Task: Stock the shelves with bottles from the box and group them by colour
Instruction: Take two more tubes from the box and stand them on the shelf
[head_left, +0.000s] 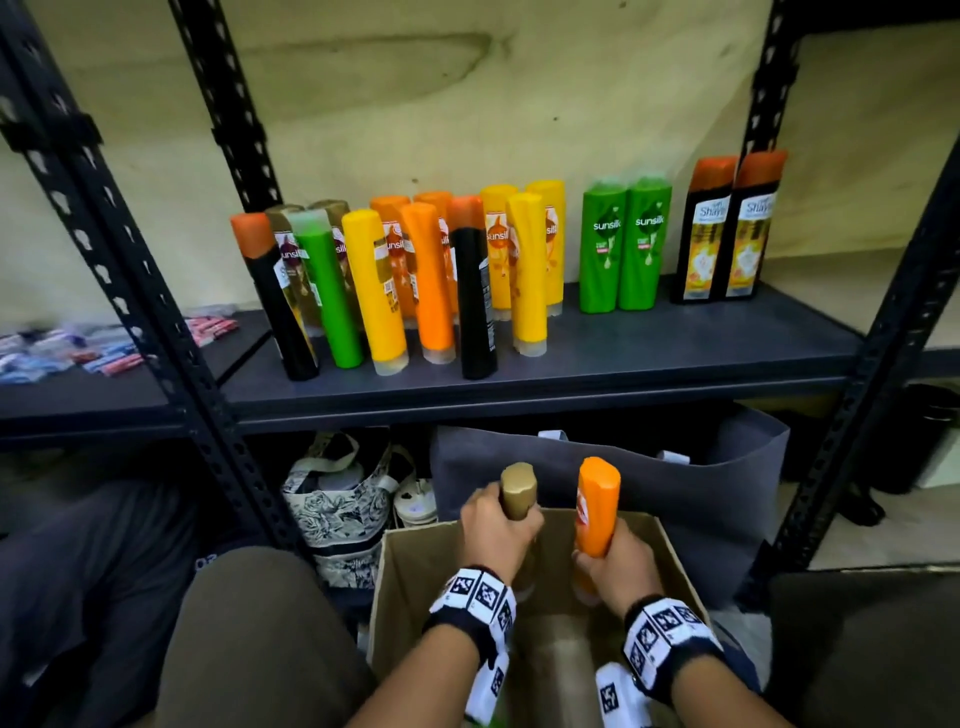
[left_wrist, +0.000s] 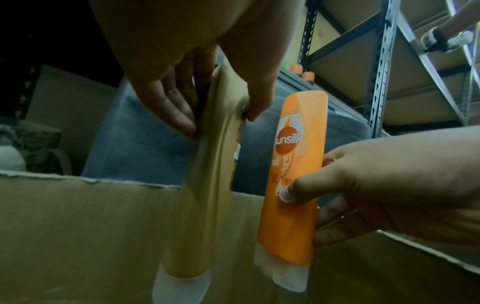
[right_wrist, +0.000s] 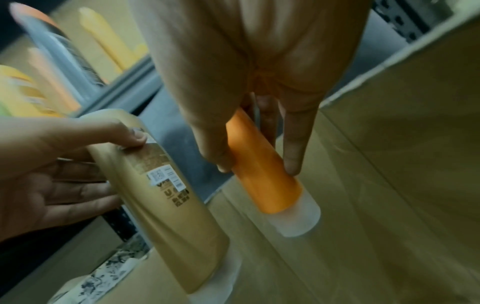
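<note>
You hold two bottles upright over the open cardboard box (head_left: 400, 566), one in each hand. Your left hand (head_left: 496, 530) wraps a matte gold bottle (head_left: 518, 491), and your right hand (head_left: 618, 569) wraps an orange bottle (head_left: 597, 506); both stand cap-down, their flat ends up.

Only the wrist views show the frosted translucent caps hanging inside the box and the grip itself: in the left wrist view your fingers (left_wrist: 179, 107) and thumb pinch the gold bottle's narrow edges, while the orange bottle's front shows a "sunsilk" label. The right wrist view shows the gold bottle's back label with small print, blurred, and your right fingers (right_wrist: 293, 142) clamped along the smooth orange body.

The head view alone shows the dark metal shelf (head_left: 649, 353) just above the box, stocked with a mixed cluster of bottles (head_left: 395, 280) at left, two green bottles (head_left: 623, 244) and two black bottles with orange tops (head_left: 727, 228) at right. A grey fabric bag (head_left: 701, 483) stands behind the box, a patterned tote (head_left: 337, 509) beside it, and small packets (head_left: 67, 348) lie on the neighbouring shelf.
</note>
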